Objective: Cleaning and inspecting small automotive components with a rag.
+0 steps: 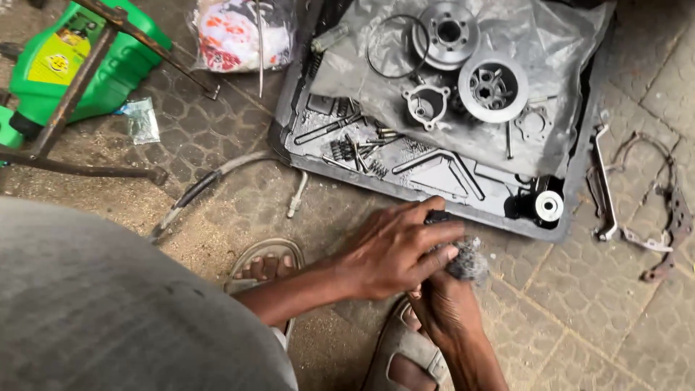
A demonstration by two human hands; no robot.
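Outdoors, cobbled paving (pixel 594 318), dark parts tray (pixel 579 195), green jug (pixel 87 65)

Black tray (pixel 579 188) just above fingers, w/ grey plastic sheet (pixel 550 43); on it 2 round metal hubs (pixel 493 86) (pixel 449 32), wire ring (pixel 394 45), springs & bolts (pixel 355 148). White roller (pixel 549 205) right of fingertips. Green jug (pixel 65 65) far upper left by rusty frame (pixel 72 94). Hose (pixel 210 181) left. Gasket bits (pixel 670 217) far right.
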